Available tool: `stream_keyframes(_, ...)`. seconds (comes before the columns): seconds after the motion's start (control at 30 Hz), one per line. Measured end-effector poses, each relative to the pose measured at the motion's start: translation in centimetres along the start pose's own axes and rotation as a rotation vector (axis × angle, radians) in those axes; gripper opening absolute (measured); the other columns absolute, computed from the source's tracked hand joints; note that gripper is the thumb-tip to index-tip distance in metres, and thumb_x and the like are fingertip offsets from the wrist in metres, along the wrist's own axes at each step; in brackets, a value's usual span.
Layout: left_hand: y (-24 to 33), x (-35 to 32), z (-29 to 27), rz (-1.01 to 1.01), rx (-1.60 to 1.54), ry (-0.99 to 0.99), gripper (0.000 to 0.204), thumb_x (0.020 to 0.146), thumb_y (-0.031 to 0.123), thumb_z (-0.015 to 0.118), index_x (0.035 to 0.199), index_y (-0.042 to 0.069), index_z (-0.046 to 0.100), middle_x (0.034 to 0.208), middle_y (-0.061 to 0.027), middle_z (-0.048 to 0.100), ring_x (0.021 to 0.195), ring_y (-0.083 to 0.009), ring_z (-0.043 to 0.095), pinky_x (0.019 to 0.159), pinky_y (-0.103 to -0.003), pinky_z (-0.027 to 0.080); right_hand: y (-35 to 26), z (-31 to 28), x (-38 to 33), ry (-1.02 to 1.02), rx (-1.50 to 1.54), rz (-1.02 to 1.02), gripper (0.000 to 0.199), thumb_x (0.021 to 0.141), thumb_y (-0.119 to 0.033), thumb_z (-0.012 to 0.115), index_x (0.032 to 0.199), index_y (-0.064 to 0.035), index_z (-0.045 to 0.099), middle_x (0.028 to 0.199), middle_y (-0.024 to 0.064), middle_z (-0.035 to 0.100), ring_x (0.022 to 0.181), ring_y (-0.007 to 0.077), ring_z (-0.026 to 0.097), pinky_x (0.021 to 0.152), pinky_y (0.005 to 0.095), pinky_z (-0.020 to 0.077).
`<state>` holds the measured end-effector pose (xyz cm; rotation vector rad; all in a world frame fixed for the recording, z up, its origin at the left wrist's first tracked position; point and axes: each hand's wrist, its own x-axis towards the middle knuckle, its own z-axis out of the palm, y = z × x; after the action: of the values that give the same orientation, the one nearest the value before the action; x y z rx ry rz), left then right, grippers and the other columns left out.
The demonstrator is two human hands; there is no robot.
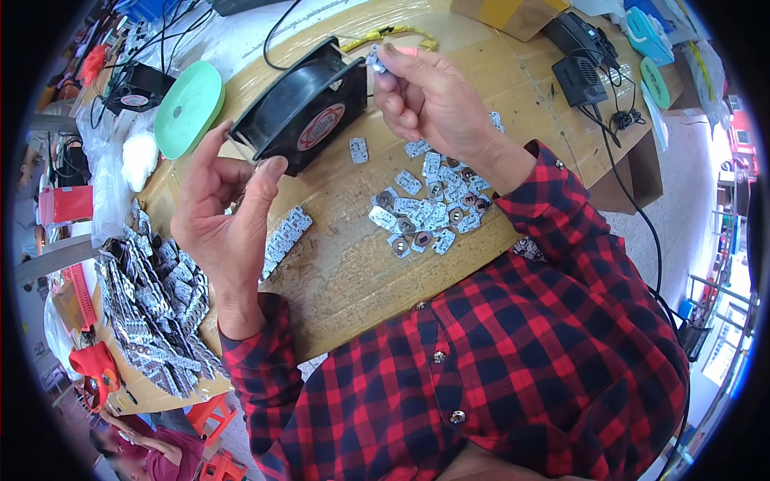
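Note:
Near the upper middle, my right hand pinches a small white circuit board between thumb and fingers, beside the right edge of a black fan. My left hand is at the fan's lower left corner, its fingers curled in toward the thumb; what they hold, if anything, is hidden. Beside the left wrist lies a strip of joined boards. Below my right hand is a loose pile of small white circuit boards, some with dark round parts. One single board lies apart, closer to the fan.
Many board strips are heaped at the table's left side. A green plate stands left of the fan. At the far right sit a black corded device and a cardboard box. Another person is at lower left.

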<state>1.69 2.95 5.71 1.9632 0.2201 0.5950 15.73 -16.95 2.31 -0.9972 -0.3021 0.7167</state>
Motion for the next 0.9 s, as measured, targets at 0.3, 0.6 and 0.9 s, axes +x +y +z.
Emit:
stream_keyframes(0.3, -0.1, -0.4, -0.7, -0.002, 0.001, 0.010, 0.052, 0.076, -0.002, 0.075, 0.124, -0.001, 0.055, 0.071, -0.0016, 0.060, 0.064, -0.0055, 0.057, 0.059, -0.017, 0.045, 0.2, 0.0, -0.4, 0.029, -0.100, 0.041, 0.031, 0.096, -0.026, 0.055, 0.073, -0.0056, 0.054, 0.057, 0.0019, 0.049, 0.041, 0.0065, 0.039, 0.036, 0.0214, 0.0313)
stream_keyframes(0.6, 0.9, -3.2, -0.1, -0.085, -0.084, 0.121, 0.043, 0.080, 0.000, 0.073, 0.116, -0.004, 0.049, 0.071, -0.0066, 0.061, 0.063, -0.0094, 0.060, 0.058, -0.019, 0.045, 0.4, -0.1, -0.8, -0.008, -0.288, 0.050, 0.026, 0.095, -0.025, 0.057, 0.078, -0.0060, 0.061, 0.059, -0.0009, 0.054, 0.042, 0.0036, 0.044, 0.037, 0.0183, 0.0329)
stream_keyframes(0.9, 0.6, -4.1, 0.2, -0.140, -0.165, 0.122, 0.038, 0.081, 0.001, 0.072, 0.111, -0.004, 0.050, 0.075, -0.0068, 0.062, 0.065, -0.0108, 0.061, 0.062, -0.020, 0.048, 0.4, 0.8, -1.2, -0.094, -0.545, 0.066, 0.022, 0.093, -0.026, 0.059, 0.083, -0.0072, 0.063, 0.063, -0.0042, 0.056, 0.048, -0.0004, 0.047, 0.040, 0.0154, 0.0347)
